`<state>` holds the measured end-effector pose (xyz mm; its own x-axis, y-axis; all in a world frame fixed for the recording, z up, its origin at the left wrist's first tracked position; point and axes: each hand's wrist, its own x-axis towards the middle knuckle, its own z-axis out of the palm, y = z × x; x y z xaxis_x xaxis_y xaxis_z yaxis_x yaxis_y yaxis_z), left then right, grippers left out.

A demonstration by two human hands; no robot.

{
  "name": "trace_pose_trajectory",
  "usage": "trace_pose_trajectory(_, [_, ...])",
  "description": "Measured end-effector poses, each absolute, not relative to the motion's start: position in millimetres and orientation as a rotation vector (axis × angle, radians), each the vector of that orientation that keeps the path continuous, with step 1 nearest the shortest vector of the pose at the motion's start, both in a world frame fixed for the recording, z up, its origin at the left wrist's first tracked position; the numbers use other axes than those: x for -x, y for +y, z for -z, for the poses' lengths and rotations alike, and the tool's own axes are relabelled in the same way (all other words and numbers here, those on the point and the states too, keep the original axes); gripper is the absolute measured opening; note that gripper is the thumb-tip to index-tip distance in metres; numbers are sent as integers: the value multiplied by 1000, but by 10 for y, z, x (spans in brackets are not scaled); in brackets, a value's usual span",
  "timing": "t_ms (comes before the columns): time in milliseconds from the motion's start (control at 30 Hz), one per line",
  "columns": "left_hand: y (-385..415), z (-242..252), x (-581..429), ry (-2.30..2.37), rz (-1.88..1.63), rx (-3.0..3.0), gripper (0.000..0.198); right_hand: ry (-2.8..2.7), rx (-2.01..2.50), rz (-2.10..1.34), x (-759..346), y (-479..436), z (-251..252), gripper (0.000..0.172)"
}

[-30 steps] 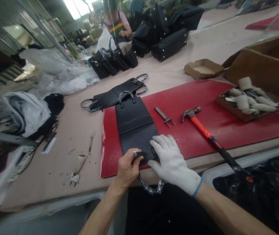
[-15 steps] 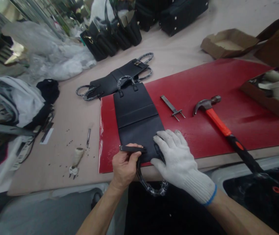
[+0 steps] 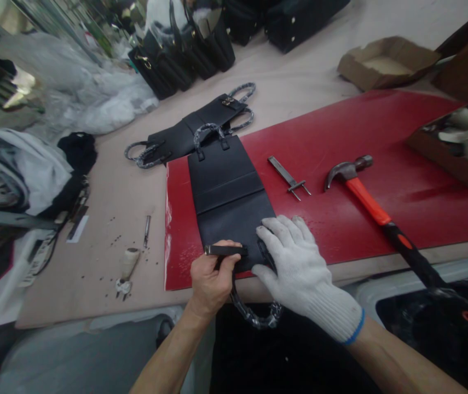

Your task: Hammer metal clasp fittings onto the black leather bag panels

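Note:
A black leather bag panel (image 3: 230, 180), creased across the middle, lies on the red mat (image 3: 398, 148). My bare left hand (image 3: 212, 282) pinches a short black leather strap (image 3: 223, 250) between thumb and fingers, over the panel's near end. In its white knit glove, my right hand (image 3: 297, 268) rests flat on the panel's near right corner, fingers stretched. The plastic-wrapped handle (image 3: 258, 320) loops over the table edge between my wrists; its right base is partly hidden by the glove. Another wrapped handle (image 3: 208, 131) stands at the panel's far end.
A two-pronged metal punch (image 3: 288, 178) and a claw hammer (image 3: 369, 202) lie right of the panel. Left are a tape-wrapped pronged tool (image 3: 128, 268) and a thin metal rod (image 3: 147, 231). Behind lies another bag panel (image 3: 192, 128); boxes (image 3: 385, 63) stand far right.
My left hand has shifted slightly to the right with the strap still pinched. The gloved right hand stays on the panel. The camera view has moved a little.

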<state>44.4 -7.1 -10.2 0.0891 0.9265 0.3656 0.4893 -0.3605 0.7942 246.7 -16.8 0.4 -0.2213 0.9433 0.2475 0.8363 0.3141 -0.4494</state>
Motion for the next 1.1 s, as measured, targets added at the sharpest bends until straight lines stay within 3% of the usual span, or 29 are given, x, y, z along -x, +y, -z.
trace_pose_trajectory(900, [-12,43,-576,1337,-1149,-2139,14,-2091,1474,-387,-2528,-183,-67,63])
trace_pose_trajectory(1000, [-2,39,-574,1332,-1130,-2103,14,-1940,1409,-432,-2777,-217,-141,51])
trace_pose_trajectory(1100, [7,25,-583,1324,-1128,-2060,13,-1780,1622,-191,-3210,-249,-222,43])
